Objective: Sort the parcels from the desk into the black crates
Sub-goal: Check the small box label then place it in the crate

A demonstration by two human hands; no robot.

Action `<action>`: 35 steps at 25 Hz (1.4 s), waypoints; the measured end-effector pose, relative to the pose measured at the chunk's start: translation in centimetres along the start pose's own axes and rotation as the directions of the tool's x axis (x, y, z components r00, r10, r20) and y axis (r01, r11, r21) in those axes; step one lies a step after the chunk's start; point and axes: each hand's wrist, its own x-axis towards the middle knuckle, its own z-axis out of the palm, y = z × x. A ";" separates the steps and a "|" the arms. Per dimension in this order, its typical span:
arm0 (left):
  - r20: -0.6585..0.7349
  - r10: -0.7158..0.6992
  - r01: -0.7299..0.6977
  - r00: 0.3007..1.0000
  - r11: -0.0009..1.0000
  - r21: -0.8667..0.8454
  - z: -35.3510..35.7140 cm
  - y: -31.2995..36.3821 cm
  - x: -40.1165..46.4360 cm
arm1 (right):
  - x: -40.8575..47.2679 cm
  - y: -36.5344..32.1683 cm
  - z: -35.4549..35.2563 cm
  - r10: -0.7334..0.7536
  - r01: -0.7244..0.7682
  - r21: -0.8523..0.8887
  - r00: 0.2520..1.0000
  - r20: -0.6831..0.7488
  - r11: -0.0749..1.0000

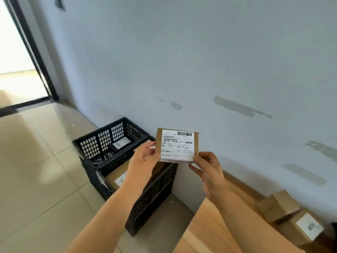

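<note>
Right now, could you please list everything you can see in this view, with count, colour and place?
held parcel: one, brown with a white label, raised in front of the wall, above the crates
crates: two, black, on the floor against the wall, left of the desk
parcels in the crates: at least three, one dark in the far crate and brown ones in the near crate, partly hidden
desk: one, light wood, lower right
parcels on the desk: two, brown, far right by the wall
doorway: one, dark frame, upper left
left hand: one, pinches the held parcel's left edge
right hand: one, pinches its lower right corner
</note>
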 end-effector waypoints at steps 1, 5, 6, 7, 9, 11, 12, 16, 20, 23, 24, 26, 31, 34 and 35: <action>-0.036 0.005 -0.005 0.999 1.000 -0.004 -1.6 0.0 -0.1 | 0.2 0.5 1.7 0.008 -0.008 -0.008 0.999 0.037 1.000; -0.170 0.040 -0.038 0.985 0.999 0.015 -8.6 0.1 0.1 | 0.9 2.2 9.5 0.030 -0.017 -0.078 0.985 0.170 0.997; -0.196 0.050 -0.046 0.979 0.999 0.022 -10.5 0.2 0.5 | 1.1 2.6 11.6 0.037 -0.021 -0.084 0.980 0.195 0.996; -0.218 0.057 -0.053 0.974 0.998 0.024 -12.4 0.2 1.0 | 1.3 3.0 13.7 0.045 -0.026 -0.089 0.975 0.216 0.996; -0.254 0.061 -0.056 0.965 0.998 0.027 -16.6 0.2 2.2 | 1.9 3.9 18.2 0.048 -0.025 -0.093 0.967 0.249 0.995; -0.268 0.058 -0.050 0.962 0.998 0.035 -20.4 0.1 3.7 | 2.5 4.7 22.3 0.049 -0.022 -0.103 0.963 0.264 0.994; -0.273 0.055 -0.043 0.961 0.998 0.049 -22.9 0.1 4.6 | 2.9 5.4 24.9 0.054 -0.026 -0.108 0.961 0.269 0.994; -0.299 0.040 -0.012 0.954 0.995 0.095 -32.9 -0.2 8.6 | 4.5 8.8 35.2 0.097 -0.072 -0.099 0.953 0.287 0.993; -0.284 0.010 0.031 0.959 0.990 0.138 -39.9 -0.7 12.2 | 5.8 11.9 42.5 0.119 -0.096 -0.101 0.957 0.266 0.990; -0.261 -0.024 0.067 0.965 0.985 0.158 -42.7 -1.5 15.7 | 7.6 13.7 45.4 0.157 -0.139 -0.091 0.960 0.232 0.986; -0.250 -0.035 0.078 0.968 0.983 0.163 -43.2 -1.9 16.9 | 8.3 14.2 45.9 0.168 -0.150 -0.094 0.959 0.227 0.984; -0.226 -0.060 0.100 0.972 0.980 0.170 -43.8 -2.9 19.2 | 10.1 15.3 46.6 0.187 -0.168 -0.106 0.959 0.212 0.980; -0.171 -0.160 0.193 0.972 0.960 0.201 -44.6 -5.4 27.2 | 17.3 18.3 48.5 0.251 -0.236 -0.119 0.958 0.139 0.965; -0.155 -0.186 0.223 0.970 0.936 0.272 -45.3 -5.8 33.8 | 22.8 19.9 50.5 0.312 -0.303 -0.088 0.943 0.119 0.949; -0.147 -0.200 0.235 0.969 0.930 0.284 -45.5 -5.9 35.8 | 24.3 20.3 51.1 0.342 -0.336 -0.075 0.934 0.102 0.939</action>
